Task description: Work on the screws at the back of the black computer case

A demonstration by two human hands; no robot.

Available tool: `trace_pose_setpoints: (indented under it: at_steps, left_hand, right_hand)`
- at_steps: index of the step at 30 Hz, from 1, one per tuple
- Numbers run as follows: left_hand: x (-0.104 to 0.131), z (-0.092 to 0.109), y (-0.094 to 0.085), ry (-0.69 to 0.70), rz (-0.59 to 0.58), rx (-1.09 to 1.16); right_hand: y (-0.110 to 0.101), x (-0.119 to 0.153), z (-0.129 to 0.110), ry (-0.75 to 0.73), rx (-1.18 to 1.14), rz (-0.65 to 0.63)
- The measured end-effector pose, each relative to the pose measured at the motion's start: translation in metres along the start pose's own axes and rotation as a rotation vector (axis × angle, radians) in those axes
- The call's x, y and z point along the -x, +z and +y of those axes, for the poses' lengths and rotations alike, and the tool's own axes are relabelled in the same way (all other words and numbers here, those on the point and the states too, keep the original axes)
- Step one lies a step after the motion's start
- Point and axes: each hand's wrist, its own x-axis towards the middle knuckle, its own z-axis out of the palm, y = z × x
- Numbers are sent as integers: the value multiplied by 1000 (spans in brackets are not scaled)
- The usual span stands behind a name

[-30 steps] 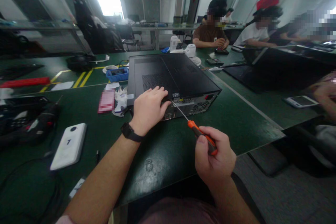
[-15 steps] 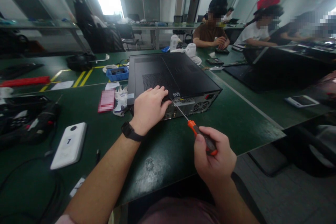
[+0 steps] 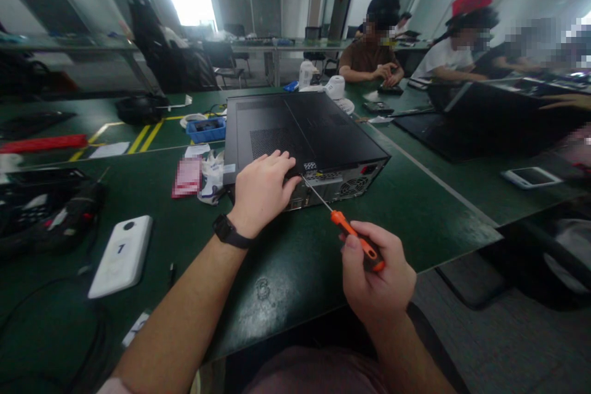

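A black computer case (image 3: 332,123) lies flat on the green table (image 3: 277,295), its rear panel with a fan grille facing me. My left hand (image 3: 265,188) rests on the case's near edge, fingers stretched over the top and thumb beside the rear panel. My right hand (image 3: 381,271) is closed around the orange and black handle of a screwdriver (image 3: 355,237). The screwdriver's thin shaft slants up and left, and its tip meets the upper rear panel close to my left thumb. Whether a screw is at the tip cannot be made out.
Left of the case are a blue tray (image 3: 206,130), a pink packet (image 3: 188,176) and a white device (image 3: 122,255). A phone (image 3: 530,177) and a large black panel lie to the right. Several people sit beyond.
The screwdriver handle has turned within my right hand, showing more of its orange side, and the right fingers have shifted slightly. My left hand has stayed put.
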Motion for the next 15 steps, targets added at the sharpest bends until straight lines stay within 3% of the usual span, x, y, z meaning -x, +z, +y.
trace_pose_setpoints:
  at_steps: [4, 9, 15]
  left_hand:
    - [0, 1, -2, 1, -1, -4]
    - [0, 2, -2, 1, 2, -6]
    - [0, 1, 0, -6, 0, 2]
  right_hand:
    - [-1, 4, 3, 58, -32, -31]
    - [-2, -2, 3, -40, -82, -30]
    - [-1, -4, 0, -9, -14, 12]
